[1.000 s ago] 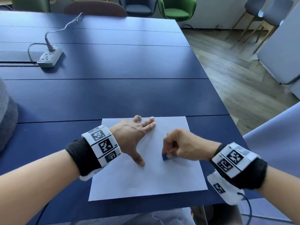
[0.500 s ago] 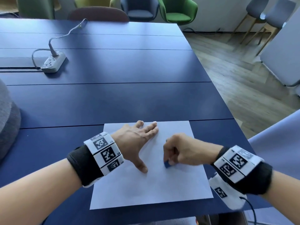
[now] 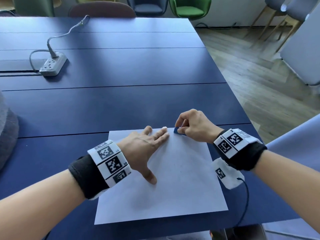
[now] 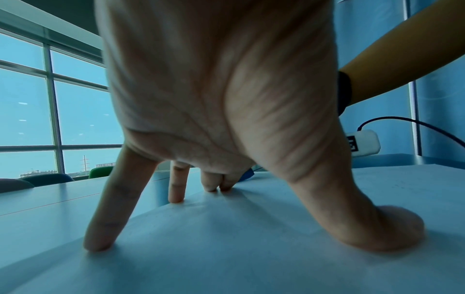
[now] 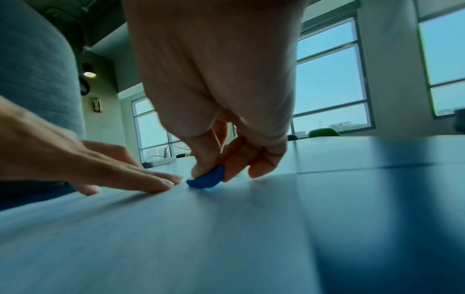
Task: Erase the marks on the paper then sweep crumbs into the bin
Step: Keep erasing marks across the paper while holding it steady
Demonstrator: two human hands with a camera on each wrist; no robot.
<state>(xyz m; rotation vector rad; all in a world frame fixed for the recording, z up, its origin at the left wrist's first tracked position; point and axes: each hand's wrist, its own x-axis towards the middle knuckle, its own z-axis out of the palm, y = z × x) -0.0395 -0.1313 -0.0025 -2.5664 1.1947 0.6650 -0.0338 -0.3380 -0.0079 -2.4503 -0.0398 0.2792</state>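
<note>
A white sheet of paper (image 3: 180,184) lies on the near part of the blue table (image 3: 121,104). My left hand (image 3: 149,148) presses flat on the sheet's upper left, fingers spread and straight, thumb out toward me; the left wrist view shows the fingertips (image 4: 98,244) and thumb down on the paper (image 4: 251,248). My right hand (image 3: 190,127) pinches a small blue eraser (image 3: 177,131) at the paper's far edge, just right of the left fingertips. In the right wrist view the eraser (image 5: 207,179) sits between thumb and fingers, touching the surface. I see no marks, crumbs or bin.
A grey power strip (image 3: 52,65) with its cable lies at the far left of the table. Chairs (image 3: 188,7) stand beyond the far edge. The table's right edge drops to a wooden floor (image 3: 259,84). A grey rounded object (image 3: 7,135) sits at the left border.
My right hand has carried the eraser from the middle of the paper up to its far edge. The left hand stays pressed on the sheet. The head view has shifted a little.
</note>
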